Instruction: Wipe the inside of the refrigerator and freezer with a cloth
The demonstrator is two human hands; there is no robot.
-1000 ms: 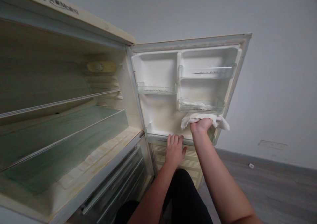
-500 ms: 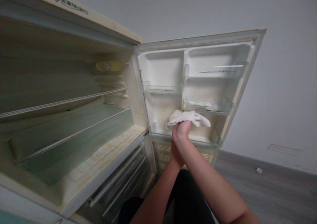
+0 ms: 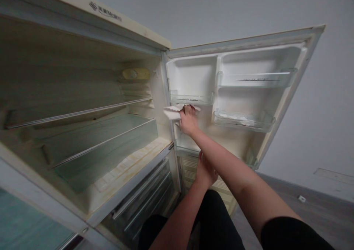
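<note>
head view: my right hand (image 3: 189, 119) clutches cloth (image 3: 172, 113) by hinge edge of door (image 3: 193, 73); left hand (image 3: 206, 172), grip i cannot tell; shelf (image 3: 190, 98) corner could snag loose fold.

Head-worn, the single camera looks forward and steeply down, close to the open refrigerator (image 3: 159, 91) and its swung-out door (image 3: 193, 71).

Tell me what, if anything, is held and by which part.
The right hand holds a white cloth part-way along, with ends showing on both sides. Whether the left hand grips anything is hidden.
</note>
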